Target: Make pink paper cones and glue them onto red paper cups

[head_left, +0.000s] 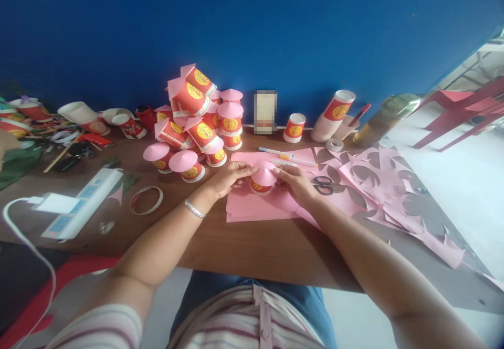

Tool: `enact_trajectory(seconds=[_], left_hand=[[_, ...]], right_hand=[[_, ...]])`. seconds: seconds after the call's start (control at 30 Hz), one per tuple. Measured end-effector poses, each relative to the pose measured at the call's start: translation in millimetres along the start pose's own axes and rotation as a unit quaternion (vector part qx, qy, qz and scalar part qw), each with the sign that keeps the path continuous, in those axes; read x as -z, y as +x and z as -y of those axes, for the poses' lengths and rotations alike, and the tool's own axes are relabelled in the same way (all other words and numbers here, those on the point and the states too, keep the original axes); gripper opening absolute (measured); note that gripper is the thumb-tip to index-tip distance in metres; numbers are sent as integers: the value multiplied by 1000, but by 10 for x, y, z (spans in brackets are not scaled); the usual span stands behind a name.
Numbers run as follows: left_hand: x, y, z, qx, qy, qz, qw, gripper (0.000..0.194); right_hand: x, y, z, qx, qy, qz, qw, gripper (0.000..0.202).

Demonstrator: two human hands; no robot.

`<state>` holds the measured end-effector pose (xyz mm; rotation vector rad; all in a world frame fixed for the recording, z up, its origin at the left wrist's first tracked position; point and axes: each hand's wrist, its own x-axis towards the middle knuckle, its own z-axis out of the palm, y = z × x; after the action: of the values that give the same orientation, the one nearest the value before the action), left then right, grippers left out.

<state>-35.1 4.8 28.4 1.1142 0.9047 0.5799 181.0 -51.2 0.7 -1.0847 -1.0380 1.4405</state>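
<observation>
A red paper cup (260, 187) stands upside down on a stack of pink paper (240, 205), with a pink paper cone (264, 172) on top like a roof. My left hand (232, 176) pinches the cone's left edge between thumb and fingers. On the opposite side, my right hand (293, 181) grips the cone's right edge. Both hands are closed on the paper. Pens (285, 156) lie on the sheets just behind the cup. Close to my right hand rest dark-handled scissors (323, 184), their blades hidden.
Several finished cups with pink roofs (197, 134) are piled at the back left. A power strip (82, 202) and a tape ring (146, 201) lie on the left. Pink paper scraps (378, 186) spread across the right. Cups (294, 127) and a bottle (384, 118) stand along the blue wall.
</observation>
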Motion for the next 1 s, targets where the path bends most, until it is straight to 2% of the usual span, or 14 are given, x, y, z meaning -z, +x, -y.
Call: enact_trajectory(seconds=[0.47,1.0], left_hand=[[-40,-12,28,23,-87,29,995,48],[-53,-19,22,23,-92,30,995,49]], right_hand=[[20,-9,25,-3,-9,0,1000,48],[15,-11,72,-10,-36,3,999,52]])
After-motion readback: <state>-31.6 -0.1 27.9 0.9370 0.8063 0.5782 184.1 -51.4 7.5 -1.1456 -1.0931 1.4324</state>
